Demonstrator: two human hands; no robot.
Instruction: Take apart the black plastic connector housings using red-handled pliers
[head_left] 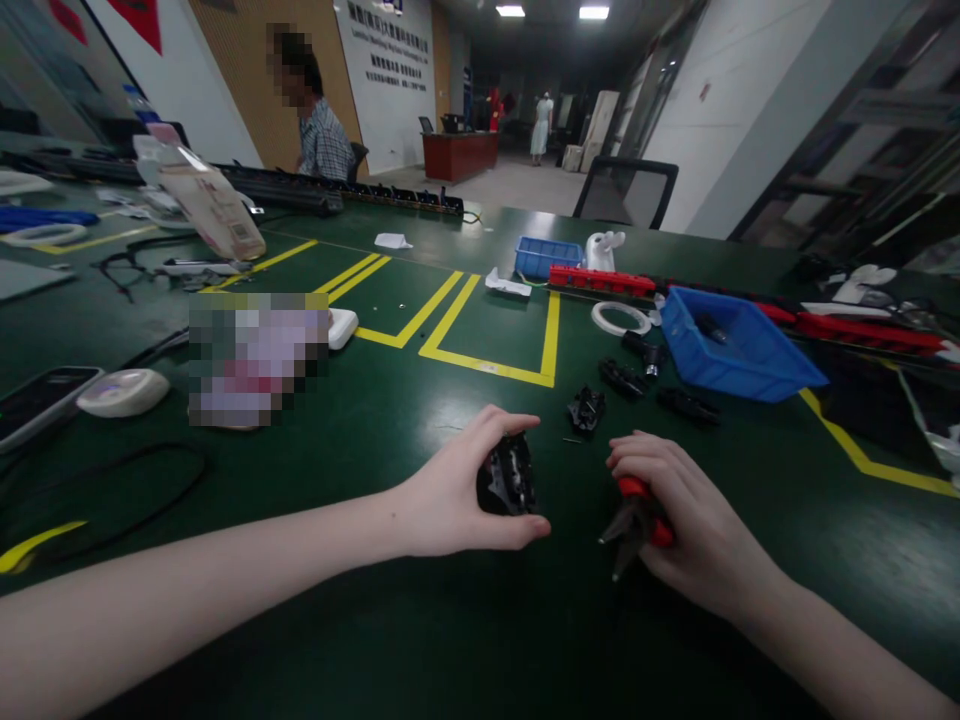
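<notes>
My left hand (480, 490) curves its thumb and fingers around a black plastic part (511, 475) with small metal bits inside. Red-handled pliers (636, 520) are gripped in my right hand (679, 510), their jaws parted and pointing down to the left. A gap of green table lies between the two hands. Just beyond them sits a second black part (586, 409), with a thin metal pin (573, 440) near it. More black pieces (622, 378) lie behind, next to a black and silver fitting (646, 352).
A blue bin (739, 345) holding dark pieces stands at the right, with a smaller blue basket (547, 257) farther back. Long red strips (604, 280) run along the right rear. A phone (259, 365), a bottle (206, 195) and cables occupy the left. One person (324, 140) sits beyond the table.
</notes>
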